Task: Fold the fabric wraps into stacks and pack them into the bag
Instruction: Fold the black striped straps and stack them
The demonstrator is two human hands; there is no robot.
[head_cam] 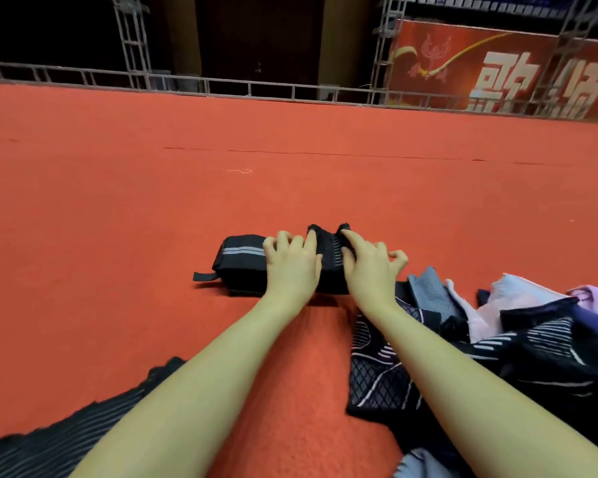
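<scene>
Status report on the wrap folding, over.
Left hand and right hand both pinching the black wrap on the folded stack. Unfolded pile waits right. No bag visible.

red banner [518, 74]: cut off at right edge | striped fabric [49, 439]: cut off at bottom-left corner | folded wrap [328, 260]: partly hidden by hands
</scene>
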